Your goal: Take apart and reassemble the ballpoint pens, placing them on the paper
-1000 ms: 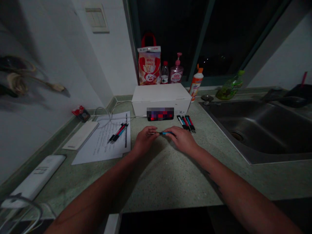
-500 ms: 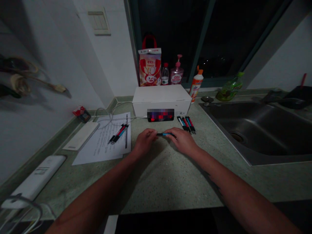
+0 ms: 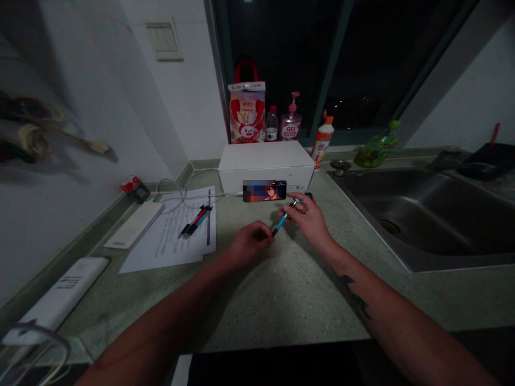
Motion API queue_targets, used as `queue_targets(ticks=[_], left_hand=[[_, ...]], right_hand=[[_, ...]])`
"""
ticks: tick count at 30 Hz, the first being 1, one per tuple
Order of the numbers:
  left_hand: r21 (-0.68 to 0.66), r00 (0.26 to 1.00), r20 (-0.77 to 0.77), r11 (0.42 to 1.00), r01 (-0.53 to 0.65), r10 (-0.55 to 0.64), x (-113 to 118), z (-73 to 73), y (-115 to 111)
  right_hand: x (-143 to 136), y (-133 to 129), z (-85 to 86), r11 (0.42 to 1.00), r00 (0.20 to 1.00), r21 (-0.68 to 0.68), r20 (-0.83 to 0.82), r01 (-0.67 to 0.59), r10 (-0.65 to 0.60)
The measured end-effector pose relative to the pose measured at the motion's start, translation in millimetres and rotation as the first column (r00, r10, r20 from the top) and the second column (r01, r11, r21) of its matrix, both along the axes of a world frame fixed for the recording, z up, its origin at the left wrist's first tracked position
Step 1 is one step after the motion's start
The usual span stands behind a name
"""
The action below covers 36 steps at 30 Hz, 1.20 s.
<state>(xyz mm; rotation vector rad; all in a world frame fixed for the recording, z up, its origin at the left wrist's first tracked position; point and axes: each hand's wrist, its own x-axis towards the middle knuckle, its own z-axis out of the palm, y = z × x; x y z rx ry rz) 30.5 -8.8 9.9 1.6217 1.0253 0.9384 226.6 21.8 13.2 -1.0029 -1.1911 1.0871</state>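
Note:
A blue pen (image 3: pixel 281 222) with a black grip slants between my hands above the counter, its lower end toward me. My left hand (image 3: pixel 252 239) pinches the black lower end between thumb and fingers. Higher up, my right hand (image 3: pixel 308 217) has the pen's upper part between thumb and fingers. Behind the right hand, other pens (image 3: pixel 311 198) are mostly hidden. Two more pens (image 3: pixel 196 221), red and blue with black ends, lie on printed paper sheets (image 3: pixel 169 249) to the left.
A phone (image 3: pixel 265 191) with a lit screen leans on a white box (image 3: pixel 266 156). Bottles and a bag (image 3: pixel 247 115) stand behind it. To the right is a steel sink (image 3: pixel 426 214); a power strip (image 3: pixel 60 295) and a white flat box (image 3: pixel 134 225) lie left.
The pen has turned from level to slanted, its right end raised away from me. My right hand has shifted forward and right, now covering most of the right-hand pens. My left hand moved slightly nearer.

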Motion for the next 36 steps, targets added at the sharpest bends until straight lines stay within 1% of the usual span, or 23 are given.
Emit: queue_targets(ticks=[1,2,5,7,12,17,19,21,23,25,27,29,32,36], left_hand=[[-0.013,0.999,-0.009,0.999,0.036,-0.036,3.1,-1.7,-3.6],[-0.025,0.999,-0.015,0.999,0.048,-0.049,5.8,-3.2,-6.7],[-0.025,0.998,-0.037,0.999,0.044,-0.044,11.0,-6.6,-12.1],[-0.024,0.998,-0.050,0.999,0.041,-0.043,11.9,-7.4,-12.9],[-0.051,0.999,-0.033,0.998,0.036,-0.038,10.9,-7.5,-11.9],[-0.016,0.999,-0.011,0.999,0.030,-0.030,9.0,-6.7,-10.8],[0.005,1.000,0.013,1.000,0.025,-0.025,7.4,-6.5,-8.7],[0.014,0.999,0.042,1.000,0.015,-0.015,5.7,-6.7,-5.9],[0.011,0.998,0.067,1.000,0.007,-0.007,4.3,-7.0,-3.3],[0.011,0.997,0.074,1.000,-0.016,0.016,3.9,-7.1,-2.0],[0.040,0.997,0.046,0.998,-0.057,0.055,4.3,-6.8,-1.9],[0.095,0.996,-0.007,0.991,-0.091,0.092,5.1,-6.2,-2.7],[0.169,0.991,-0.071,0.980,-0.104,0.118,6.0,-5.7,-4.0],[0.227,0.981,-0.128,0.967,-0.116,0.148,6.9,-8.0,-5.0]], right_hand=[[-2.0,-1.6,0.5,1.000,1.000,-0.024,-0.025,-0.007,0.007],[-4.0,-3.0,0.7,0.999,0.999,-0.046,-0.038,-0.016,0.014],[-8.5,-5.3,-1.1,0.996,0.998,-0.077,-0.044,-0.047,0.044],[-9.9,-5.4,-2.3,0.995,0.998,-0.077,-0.041,-0.058,0.055],[-9.2,-6.0,-1.1,0.998,0.999,-0.061,-0.043,-0.035,0.032],[-5.4,-7.9,5.2,0.998,0.999,-0.042,-0.016,-0.052,0.052],[-5.0,-9.3,7.4,0.994,0.995,-0.050,-0.018,-0.100,0.099],[-6.1,-10.8,7.9,0.979,0.982,-0.078,-0.033,-0.186,0.184],[-8.4,-12.1,5.9,0.956,0.962,-0.112,-0.046,-0.272,0.269],[-11.1,-12.6,2.3,0.941,0.950,-0.133,-0.053,-0.311,0.306],[-13.1,-12.0,-1.5,0.947,0.956,-0.134,-0.054,-0.294,0.289],[-13.9,-10.7,-4.6,0.957,0.965,-0.125,-0.052,-0.260,0.256],[-14.4,-8.3,-8.0,0.965,0.973,-0.119,-0.033,-0.232,0.230],[-17.6,-5.8,-13.1,0.974,0.980,-0.107,0.015,-0.198,0.201]])
